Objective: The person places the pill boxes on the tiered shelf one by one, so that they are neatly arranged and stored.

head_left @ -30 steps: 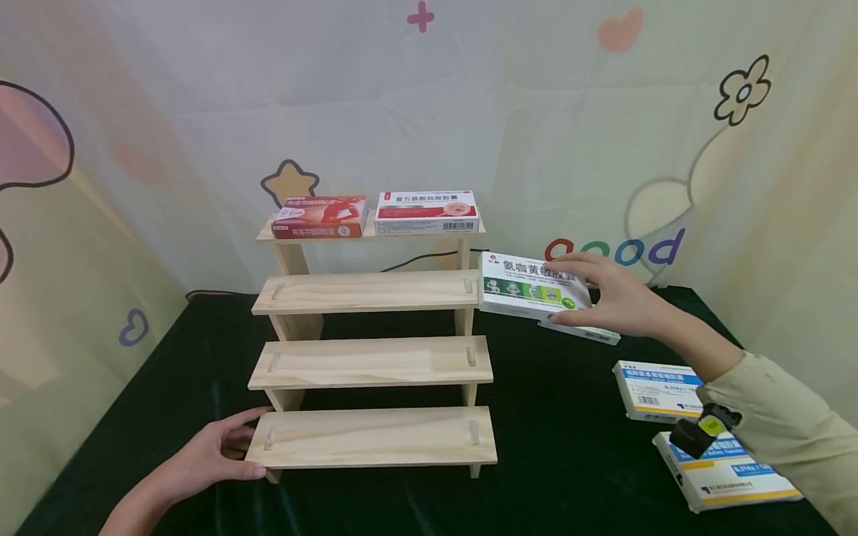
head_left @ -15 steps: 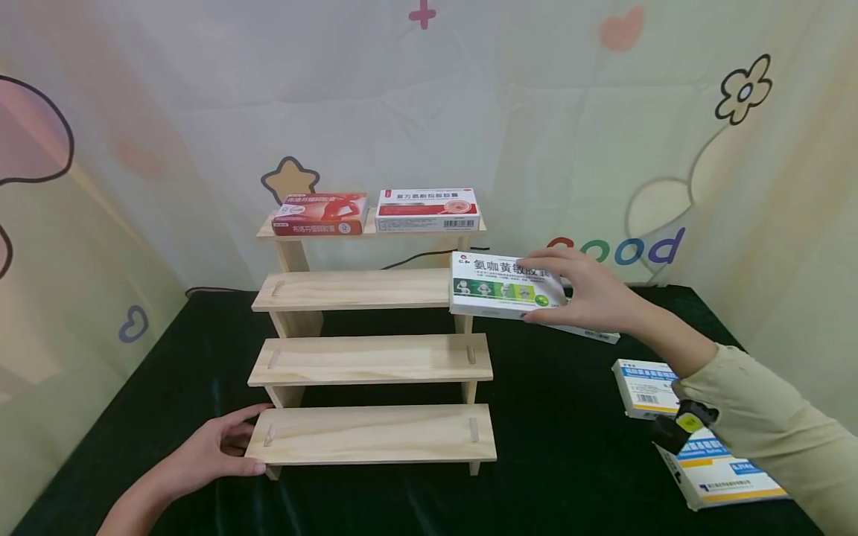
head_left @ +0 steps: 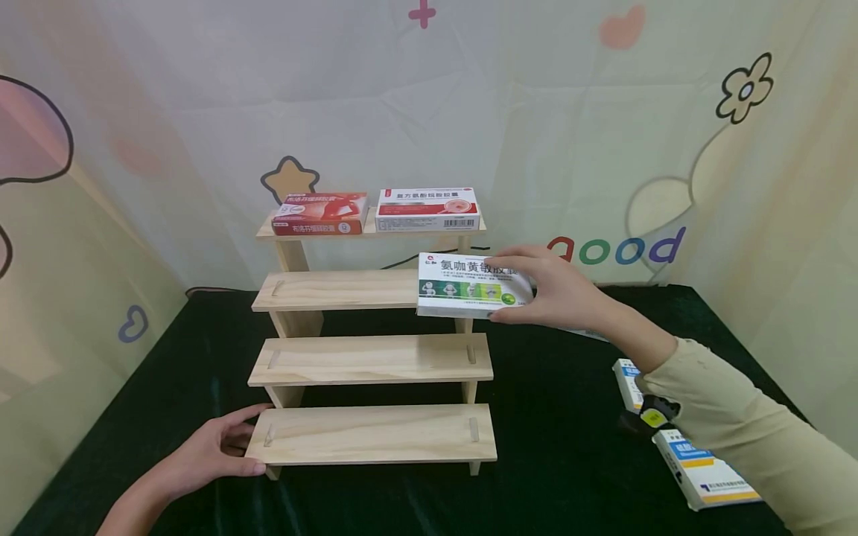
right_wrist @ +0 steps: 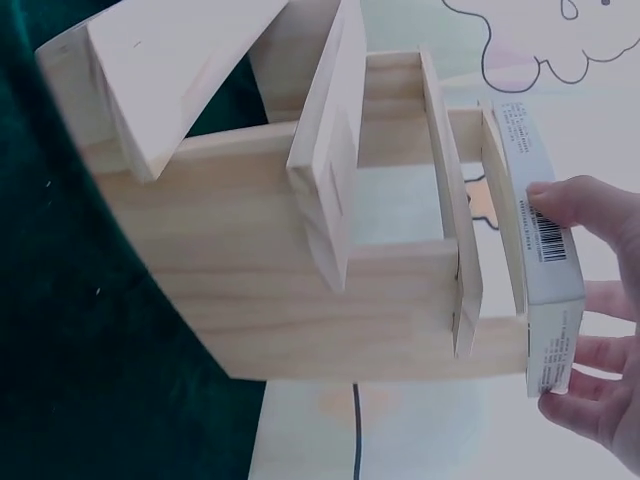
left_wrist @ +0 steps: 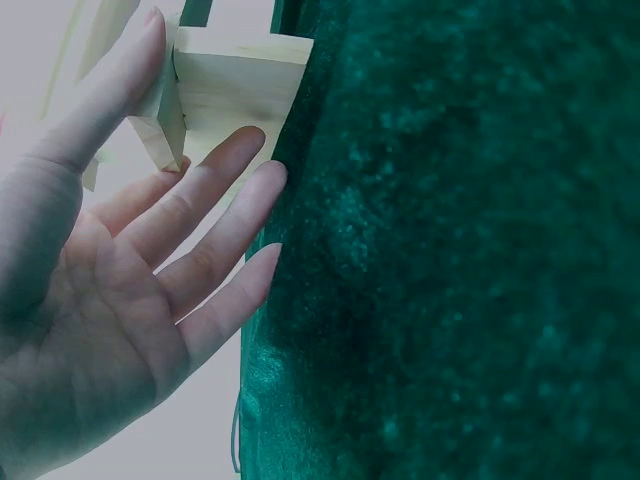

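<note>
Green-white box (head_left: 462,286): clamped in R hand (head_left: 559,290), thumb on near long edge, fingers on far one. Long axis approx L–R, parallel w/ shelves of wooden stand (head_left: 369,359), dipping a touch toward R; printed face up, characters upright to head cam. Over R end of third shelf (head_left: 335,290), counting from bottom; contact w/ it: can't tell. L hand (head_left: 208,458) well apart from R, thumb & index clamped on L end of bottom shelf (head_left: 372,433).

On top shelf (head_left: 370,228): red box (head_left: 318,214) & red-white box (head_left: 427,210), side by side, long axes also L–R.

R of stand, on dk green surface (head_left: 550,432): two blue-white boxes (head_left: 704,473), partly hidden by R sleeve (head_left: 751,424); another box (head_left: 591,334), mostly hidden behind R hand. Behind all: pale printed curtain (head_left: 509,112).
</note>
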Demonstrator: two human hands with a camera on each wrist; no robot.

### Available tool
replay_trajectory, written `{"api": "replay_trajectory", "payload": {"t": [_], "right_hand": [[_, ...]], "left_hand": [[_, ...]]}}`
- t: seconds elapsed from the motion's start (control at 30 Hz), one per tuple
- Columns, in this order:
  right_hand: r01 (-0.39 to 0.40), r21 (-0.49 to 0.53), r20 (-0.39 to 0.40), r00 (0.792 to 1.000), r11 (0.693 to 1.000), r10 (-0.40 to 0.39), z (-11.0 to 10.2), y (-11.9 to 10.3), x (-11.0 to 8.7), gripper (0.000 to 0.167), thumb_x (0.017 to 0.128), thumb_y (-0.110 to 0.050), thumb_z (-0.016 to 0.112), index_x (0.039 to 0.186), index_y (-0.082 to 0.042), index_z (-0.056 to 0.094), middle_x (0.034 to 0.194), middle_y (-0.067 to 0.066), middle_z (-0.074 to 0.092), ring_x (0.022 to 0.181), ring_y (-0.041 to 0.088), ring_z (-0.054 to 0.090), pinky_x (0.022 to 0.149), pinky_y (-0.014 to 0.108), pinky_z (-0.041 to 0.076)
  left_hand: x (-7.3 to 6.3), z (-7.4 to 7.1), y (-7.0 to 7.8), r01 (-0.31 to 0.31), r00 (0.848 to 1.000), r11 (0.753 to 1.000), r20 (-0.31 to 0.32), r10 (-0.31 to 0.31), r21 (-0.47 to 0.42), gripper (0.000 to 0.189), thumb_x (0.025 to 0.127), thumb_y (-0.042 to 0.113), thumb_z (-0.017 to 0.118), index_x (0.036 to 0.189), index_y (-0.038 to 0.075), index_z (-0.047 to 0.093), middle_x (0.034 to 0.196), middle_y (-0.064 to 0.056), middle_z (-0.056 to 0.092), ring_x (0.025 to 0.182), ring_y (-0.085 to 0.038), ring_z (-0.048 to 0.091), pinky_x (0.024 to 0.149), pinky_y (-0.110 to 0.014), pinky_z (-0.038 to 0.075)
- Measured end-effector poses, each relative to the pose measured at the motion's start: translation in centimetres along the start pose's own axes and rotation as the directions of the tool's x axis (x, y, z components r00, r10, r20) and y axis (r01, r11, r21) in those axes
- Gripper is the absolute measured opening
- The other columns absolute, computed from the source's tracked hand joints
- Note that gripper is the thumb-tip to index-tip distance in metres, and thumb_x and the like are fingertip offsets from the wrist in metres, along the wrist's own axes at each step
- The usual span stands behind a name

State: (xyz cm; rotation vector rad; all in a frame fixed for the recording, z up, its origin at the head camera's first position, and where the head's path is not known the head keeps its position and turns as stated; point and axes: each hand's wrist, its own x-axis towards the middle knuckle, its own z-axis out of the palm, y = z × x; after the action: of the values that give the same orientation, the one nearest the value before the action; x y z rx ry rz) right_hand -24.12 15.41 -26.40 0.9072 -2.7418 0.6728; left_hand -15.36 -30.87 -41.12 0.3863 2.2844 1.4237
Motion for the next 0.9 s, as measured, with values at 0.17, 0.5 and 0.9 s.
{"api": "replay_trajectory", "payload": {"t": [0.17,0.5,0.9], "right_hand": [[0.015,0.009,0.008,1.0,1.0,-0.015,0.4,-1.0,0.5,0.068,0.068,-0.033,0.077,0.127,-0.009,0.053,0.131,0.013,0.045,0.109,0.028,0.041,0.08,0.04,0.046],[0.075,0.028,0.018,0.997,0.997,-0.075,1.4,-2.3,1.5,0.07,0.068,-0.034,0.077,0.128,-0.008,0.053,0.132,0.014,0.045,0.112,0.029,0.039,0.088,0.045,0.04],[0.104,0.015,0.023,0.994,0.994,-0.105,2.5,-4.0,2.9,0.069,0.068,-0.038,0.076,0.127,-0.01,0.054,0.13,0.01,0.048,0.111,0.024,0.043,0.089,0.041,0.039]], "left_hand": [[0.1,0.0,0.0,0.006,1.0,1.0,0.002,-0.006,0.003,0.077,0.083,0.014,0.065,0.136,-0.015,0.018,0.113,-0.03,0.054,0.092,-0.027,0.059,0.074,-0.031,0.051],[0.2,0.0,0.0,0.002,1.0,1.0,0.011,-0.002,-0.004,0.077,0.083,0.014,0.065,0.137,-0.014,0.017,0.114,-0.03,0.054,0.092,-0.027,0.058,0.074,-0.031,0.051],[-0.1,-0.1,0.0,-0.003,1.0,1.0,0.022,0.004,-0.022,0.077,0.083,0.013,0.064,0.137,-0.015,0.015,0.117,-0.034,0.05,0.093,-0.028,0.058,0.074,-0.03,0.05]]}}
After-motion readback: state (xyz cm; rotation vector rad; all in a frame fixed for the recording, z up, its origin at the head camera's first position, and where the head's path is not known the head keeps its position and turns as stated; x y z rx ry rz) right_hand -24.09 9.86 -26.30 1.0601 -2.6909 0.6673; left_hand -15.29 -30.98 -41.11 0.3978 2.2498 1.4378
